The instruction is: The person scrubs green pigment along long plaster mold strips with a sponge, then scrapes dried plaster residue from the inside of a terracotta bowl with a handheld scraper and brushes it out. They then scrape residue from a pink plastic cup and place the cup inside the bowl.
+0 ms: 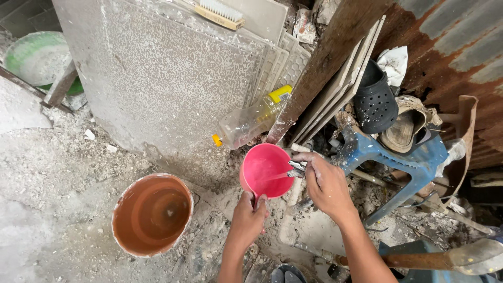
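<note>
My left hand [247, 219] grips the handle of a pink plastic dipper [264, 170] and holds it up under a small metal tap [296, 169]. A thin stream of water runs from the tap into the dipper. My right hand [326, 184] rests on the tap, with its fingers curled around it. An orange bucket [152, 214] stands on the dusty ground to the left of my left hand, with nothing inside but some residue.
Large grey tiles [162, 78] lean behind the bucket, with a brush [217, 13] on top. A clear bottle with a yellow cap [250, 120] lies against a wooden plank [325, 57]. A blue stool [398, 157] holds shoes at right. A tool handle [414, 260] lies at the bottom right.
</note>
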`<action>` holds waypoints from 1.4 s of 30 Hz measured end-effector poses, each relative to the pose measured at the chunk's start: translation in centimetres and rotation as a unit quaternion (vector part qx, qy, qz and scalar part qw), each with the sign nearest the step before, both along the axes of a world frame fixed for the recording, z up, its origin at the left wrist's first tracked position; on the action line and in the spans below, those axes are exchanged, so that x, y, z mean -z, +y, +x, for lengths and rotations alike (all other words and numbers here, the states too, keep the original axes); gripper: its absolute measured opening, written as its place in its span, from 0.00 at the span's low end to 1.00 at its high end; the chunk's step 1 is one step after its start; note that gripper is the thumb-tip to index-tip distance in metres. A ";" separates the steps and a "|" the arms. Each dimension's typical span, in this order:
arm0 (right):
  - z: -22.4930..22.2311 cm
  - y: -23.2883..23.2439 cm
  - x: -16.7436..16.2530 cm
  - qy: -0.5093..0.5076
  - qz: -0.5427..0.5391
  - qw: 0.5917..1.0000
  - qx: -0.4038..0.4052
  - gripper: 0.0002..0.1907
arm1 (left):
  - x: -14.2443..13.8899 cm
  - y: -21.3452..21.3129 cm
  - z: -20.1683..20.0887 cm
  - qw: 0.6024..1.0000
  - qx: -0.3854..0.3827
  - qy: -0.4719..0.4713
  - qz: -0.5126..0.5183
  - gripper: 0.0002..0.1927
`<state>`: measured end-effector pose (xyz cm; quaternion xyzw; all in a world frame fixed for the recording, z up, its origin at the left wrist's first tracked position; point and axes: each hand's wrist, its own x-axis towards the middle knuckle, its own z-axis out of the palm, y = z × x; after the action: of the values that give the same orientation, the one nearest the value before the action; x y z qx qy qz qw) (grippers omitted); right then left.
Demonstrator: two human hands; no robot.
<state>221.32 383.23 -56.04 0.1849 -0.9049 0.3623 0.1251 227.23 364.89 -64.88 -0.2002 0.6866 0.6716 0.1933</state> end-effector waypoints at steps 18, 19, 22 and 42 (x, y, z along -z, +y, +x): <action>0.1 -0.5 0.4 -0.032 0.019 0.998 0.044 0.17 | 1.0 -0.3 0.1 0.999 -0.011 -0.031 0.004 0.16; 0.1 -0.5 0.4 -0.028 0.019 0.999 0.043 0.18 | 1.1 -0.3 0.1 1.000 -0.008 -0.029 -0.002 0.16; 0.2 -0.4 0.4 -0.015 0.017 0.999 0.036 0.19 | 1.3 -0.2 0.1 1.000 -0.002 -0.020 -0.016 0.17; 0.4 -0.5 0.2 -0.017 0.027 0.999 0.032 0.20 | 1.5 -0.1 0.0 0.999 0.000 -0.028 -0.038 0.18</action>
<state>221.70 382.78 -56.22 0.1531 -0.9218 0.3368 0.1160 227.19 364.82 -66.38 -0.2262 0.7062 0.6391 0.2041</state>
